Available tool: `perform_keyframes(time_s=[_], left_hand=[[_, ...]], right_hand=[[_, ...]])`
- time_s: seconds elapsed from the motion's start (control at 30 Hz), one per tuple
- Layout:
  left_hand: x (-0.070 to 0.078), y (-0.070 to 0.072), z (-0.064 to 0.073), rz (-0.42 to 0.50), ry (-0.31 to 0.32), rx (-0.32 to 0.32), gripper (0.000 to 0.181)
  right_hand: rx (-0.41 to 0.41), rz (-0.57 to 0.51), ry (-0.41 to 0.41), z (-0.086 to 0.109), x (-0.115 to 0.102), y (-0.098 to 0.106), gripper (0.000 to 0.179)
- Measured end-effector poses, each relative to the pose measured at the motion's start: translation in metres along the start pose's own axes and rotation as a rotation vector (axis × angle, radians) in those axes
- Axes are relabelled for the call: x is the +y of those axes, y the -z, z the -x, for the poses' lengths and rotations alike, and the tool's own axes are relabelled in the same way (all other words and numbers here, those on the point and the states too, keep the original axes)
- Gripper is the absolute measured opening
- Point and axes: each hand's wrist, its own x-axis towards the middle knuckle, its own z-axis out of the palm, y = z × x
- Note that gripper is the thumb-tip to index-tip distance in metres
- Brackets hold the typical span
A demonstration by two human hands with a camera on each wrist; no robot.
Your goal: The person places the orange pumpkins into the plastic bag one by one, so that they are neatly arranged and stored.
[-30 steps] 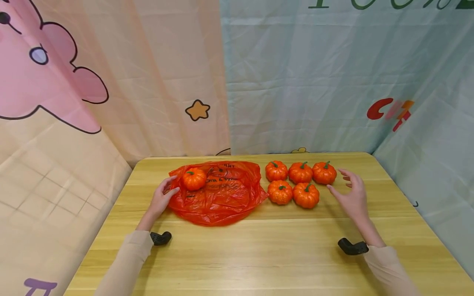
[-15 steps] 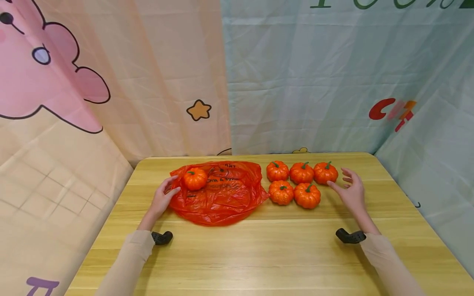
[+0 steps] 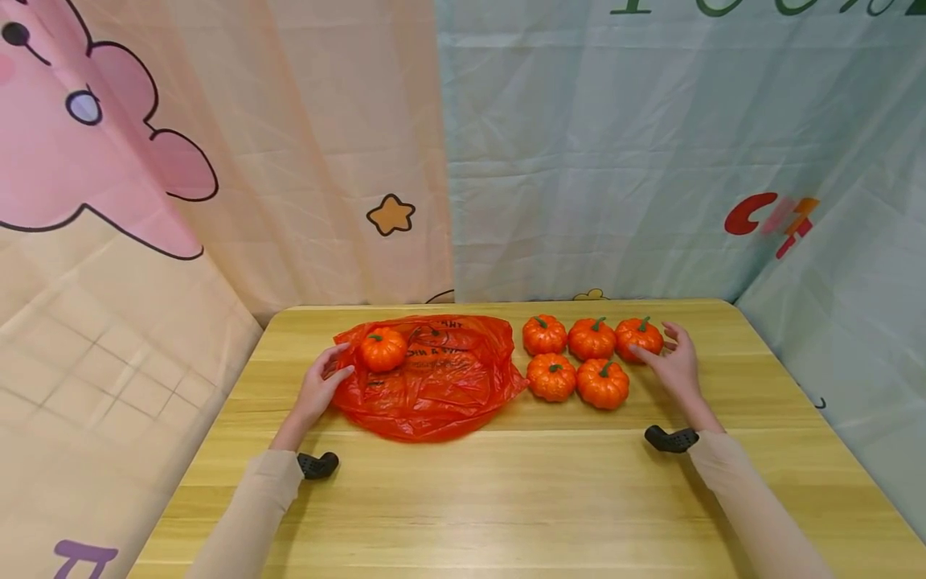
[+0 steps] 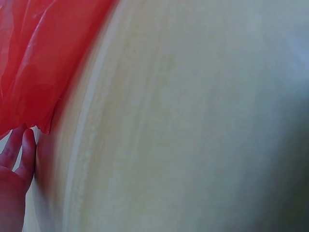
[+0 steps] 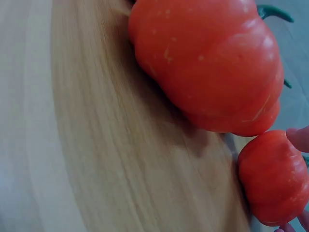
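A flat red plastic bag [image 3: 434, 394] with dark print lies on the table, one small orange pumpkin [image 3: 383, 350] on its left part. At the bag's left edge rests my left hand [image 3: 318, 386], thumb and fingers spread; the left wrist view shows its fingertips [image 4: 28, 137] touching the red plastic [image 4: 43, 63]. My right hand [image 3: 676, 362] is at the rightmost back pumpkin [image 3: 637, 339], thumb in front and fingers round its right side. In the right wrist view, thumb and fingertips lie on opposite sides of that pumpkin [image 5: 273, 179], which stands on the table.
Beside it in the back row are two more pumpkins [image 3: 591, 339]. The front row holds a left pumpkin [image 3: 551, 378] and a right pumpkin [image 3: 603, 384], close together. Printed curtains [image 3: 535, 161] hang behind the wooden table [image 3: 492, 498].
My right hand has moved left and slightly away from me, bringing its thumb and fingers round the rightmost back pumpkin. My left hand and the bag have stayed in place.
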Motion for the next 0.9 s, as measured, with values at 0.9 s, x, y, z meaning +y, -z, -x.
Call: perform_keyframes(time_s=[0.9], left_hand=[[-0.007,0.000,0.000,-0.017,-0.121,0.041,0.047]], right_hand=[[-0.053,-0.017,-0.049,-0.010,0.001,-0.009,0.082]])
